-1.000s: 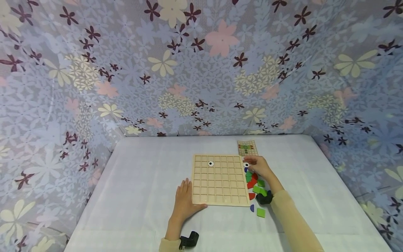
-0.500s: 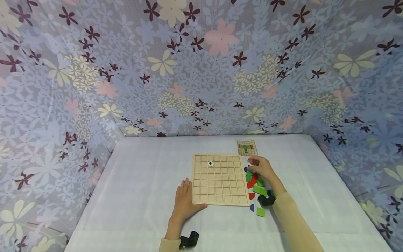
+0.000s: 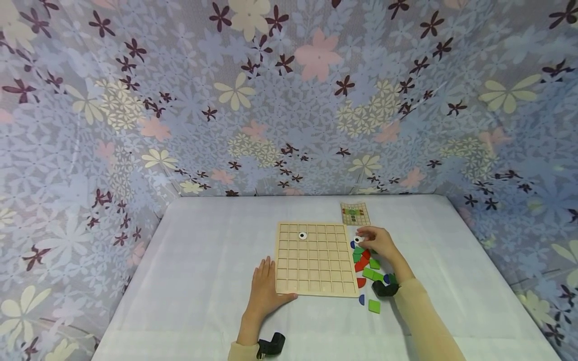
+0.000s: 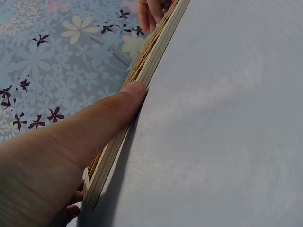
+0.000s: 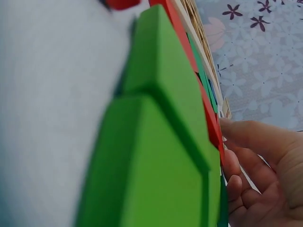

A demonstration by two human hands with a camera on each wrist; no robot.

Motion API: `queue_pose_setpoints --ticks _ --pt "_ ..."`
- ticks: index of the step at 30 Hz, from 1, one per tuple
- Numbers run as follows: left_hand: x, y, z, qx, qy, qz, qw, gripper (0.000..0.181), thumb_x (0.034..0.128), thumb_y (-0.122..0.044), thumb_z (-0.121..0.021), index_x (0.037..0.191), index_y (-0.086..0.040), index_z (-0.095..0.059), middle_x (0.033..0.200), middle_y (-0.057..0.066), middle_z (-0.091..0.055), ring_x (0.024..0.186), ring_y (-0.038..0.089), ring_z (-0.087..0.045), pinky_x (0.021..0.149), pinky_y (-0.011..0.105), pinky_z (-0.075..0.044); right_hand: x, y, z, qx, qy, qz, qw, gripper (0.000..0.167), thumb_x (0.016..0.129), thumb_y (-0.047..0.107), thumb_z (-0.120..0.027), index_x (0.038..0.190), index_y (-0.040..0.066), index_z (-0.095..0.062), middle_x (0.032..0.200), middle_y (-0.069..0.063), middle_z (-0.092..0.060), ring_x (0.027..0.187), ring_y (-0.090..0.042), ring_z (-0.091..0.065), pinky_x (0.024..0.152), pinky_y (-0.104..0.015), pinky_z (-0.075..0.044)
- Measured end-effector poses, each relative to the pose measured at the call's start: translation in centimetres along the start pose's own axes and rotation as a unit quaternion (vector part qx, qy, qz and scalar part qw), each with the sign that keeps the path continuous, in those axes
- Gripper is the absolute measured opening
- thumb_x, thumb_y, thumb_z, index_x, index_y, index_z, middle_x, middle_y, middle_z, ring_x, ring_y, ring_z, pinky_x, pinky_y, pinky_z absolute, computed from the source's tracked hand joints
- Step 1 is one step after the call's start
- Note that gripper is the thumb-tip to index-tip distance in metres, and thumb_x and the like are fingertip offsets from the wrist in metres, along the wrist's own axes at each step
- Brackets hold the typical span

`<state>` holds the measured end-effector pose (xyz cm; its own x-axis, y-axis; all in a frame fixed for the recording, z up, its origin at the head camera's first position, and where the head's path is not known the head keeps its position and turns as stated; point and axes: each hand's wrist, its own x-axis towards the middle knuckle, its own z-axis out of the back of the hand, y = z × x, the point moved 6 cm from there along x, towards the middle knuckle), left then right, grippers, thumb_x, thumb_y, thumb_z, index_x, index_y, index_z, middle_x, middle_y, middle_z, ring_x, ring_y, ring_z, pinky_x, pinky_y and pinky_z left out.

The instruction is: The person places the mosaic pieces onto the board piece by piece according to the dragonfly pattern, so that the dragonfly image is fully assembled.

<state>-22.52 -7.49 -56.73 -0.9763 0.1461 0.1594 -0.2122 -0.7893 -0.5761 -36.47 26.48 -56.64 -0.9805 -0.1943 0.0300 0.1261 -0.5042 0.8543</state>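
Observation:
In the head view a square wooden grid board [image 3: 316, 258] lies mid-table, with one white eye disc [image 3: 302, 235] in an upper cell. My left hand [image 3: 264, 288] rests at the board's lower left corner, fingers straight along its side. Its thumb [image 4: 109, 111] presses the board's edge in the left wrist view. Beyond the board's upper right corner, my right hand [image 3: 380, 244] pinches a second eye disc [image 3: 357, 239] between thumb and fingertips. That disc cannot be made out in the right wrist view, where the curled right hand [image 5: 265, 165] appears beside the coloured pieces.
Right of the board lie several red pieces [image 3: 362, 283], green squares [image 3: 374, 306], darker green pieces and blue half-circles [image 3: 362, 300], some overlapping. A small pattern card [image 3: 355, 214] lies behind the board's right corner. Patterned cloth walls surround the white table [image 3: 212, 240].
My right hand has shifted slightly right, away from the board, and the eye disc has moved with it. The left hand and the board stay where they were.

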Motion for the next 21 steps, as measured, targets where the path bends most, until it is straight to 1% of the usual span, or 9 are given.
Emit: queue_pose_setpoints --ticks 4,6,7,9,10,11,14,17,21 --pt "-0.33 -0.29 0.33 -0.021 -0.027 -0.025 0.9991 0.111 0.0694 -0.058 -0.075 0.141 0.014 -0.031 0.150 0.031 -0.029 0.142 0.045 -0.022 0.115 0.058 -0.017 0.01 0.26 -0.17 -0.010 0.002 0.003 0.9999 0.043 0.078 0.003 -0.074 0.118 -0.007 -0.062 0.111 -0.028 -0.066 0.071 -0.005 -0.054 0.061 -0.020 -0.050" --pt "-0.34 -0.34 0.36 -0.019 -0.032 -0.031 0.9988 0.111 0.0702 -0.059 -0.074 0.141 0.014 -0.030 0.150 0.031 -0.029 0.142 0.045 -0.023 0.115 0.058 -0.017 0.05 0.48 -0.27 -0.016 0.004 0.009 0.9998 0.043 0.078 0.003 -0.074 0.118 -0.007 -0.062 0.110 -0.028 -0.066 0.072 -0.006 -0.053 0.062 -0.020 -0.049" --pt "-0.27 -0.30 0.33 -0.017 -0.030 -0.029 0.9990 0.110 0.0703 -0.058 -0.075 0.141 0.014 -0.030 0.150 0.031 -0.029 0.142 0.045 -0.023 0.115 0.058 -0.017 0.08 0.63 -0.30 -0.020 0.006 0.014 0.9997 0.043 0.078 0.003 -0.074 0.118 -0.007 -0.062 0.110 -0.028 -0.066 0.072 -0.006 -0.053 0.063 -0.021 -0.048" --pt "-0.08 -0.17 0.21 -0.007 -0.021 -0.021 0.9995 0.109 0.0697 -0.055 -0.076 0.141 0.014 -0.031 0.150 0.031 -0.030 0.142 0.045 -0.023 0.115 0.057 -0.018 0.11 0.70 -0.28 -0.014 0.001 0.009 0.9999 0.042 0.077 0.003 -0.074 0.116 -0.006 -0.063 0.109 -0.027 -0.067 0.071 -0.007 -0.053 0.062 -0.021 -0.048" --pt "0.05 -0.12 0.15 -0.004 -0.013 -0.014 0.9998 0.109 0.0669 -0.051 -0.079 0.141 0.014 -0.031 0.150 0.031 -0.029 0.141 0.046 -0.024 0.113 0.059 -0.020 0.10 0.71 -0.26 -0.013 0.000 0.008 0.9999 0.041 0.077 0.003 -0.074 0.116 -0.006 -0.063 0.109 -0.027 -0.067 0.071 -0.007 -0.053 0.061 -0.021 -0.048" --pt "0.15 0.00 0.04 0.005 -0.005 -0.008 0.9999 0.109 0.0661 -0.050 -0.080 0.141 0.014 -0.032 0.150 0.031 -0.029 0.141 0.046 -0.024 0.113 0.059 -0.021 0.08 0.69 -0.26 -0.011 0.000 0.006 0.9999 0.041 0.078 0.003 -0.074 0.116 -0.006 -0.063 0.109 -0.027 -0.067 0.071 -0.007 -0.053 0.061 -0.021 -0.048" --pt "0.31 0.20 -0.14 0.024 0.014 0.005 0.9996 0.111 0.0653 -0.050 -0.080 0.142 0.013 -0.031 0.151 0.029 -0.029 0.142 0.044 -0.024 0.114 0.058 -0.022 0.00 0.45 -0.19 -0.004 -0.003 -0.005 1.0000 0.041 0.078 0.005 -0.074 0.117 -0.005 -0.063 0.110 -0.027 -0.066 0.072 -0.008 -0.054 0.060 -0.022 -0.050" --pt "0.28 0.21 -0.15 0.027 0.020 0.008 0.9994 0.111 0.0651 -0.052 -0.080 0.142 0.012 -0.031 0.152 0.028 -0.029 0.142 0.043 -0.024 0.114 0.057 -0.022 -0.03 0.41 -0.08 -0.005 -0.012 -0.012 0.9998 0.043 0.079 0.007 -0.075 0.119 -0.004 -0.062 0.111 -0.026 -0.066 0.076 -0.009 -0.056 0.061 -0.023 -0.051" --pt "0.14 0.21 -0.13 0.018 0.021 0.012 0.9995 0.112 0.0648 -0.053 -0.080 0.143 0.011 -0.030 0.153 0.027 -0.028 0.143 0.042 -0.023 0.115 0.056 -0.021 0.01 1.00 -0.08 -0.008 -0.027 -0.014 0.9995 0.046 0.080 0.011 -0.075 0.122 -0.001 -0.061 0.113 -0.024 -0.066 0.083 -0.011 -0.057 0.068 -0.023 -0.051"
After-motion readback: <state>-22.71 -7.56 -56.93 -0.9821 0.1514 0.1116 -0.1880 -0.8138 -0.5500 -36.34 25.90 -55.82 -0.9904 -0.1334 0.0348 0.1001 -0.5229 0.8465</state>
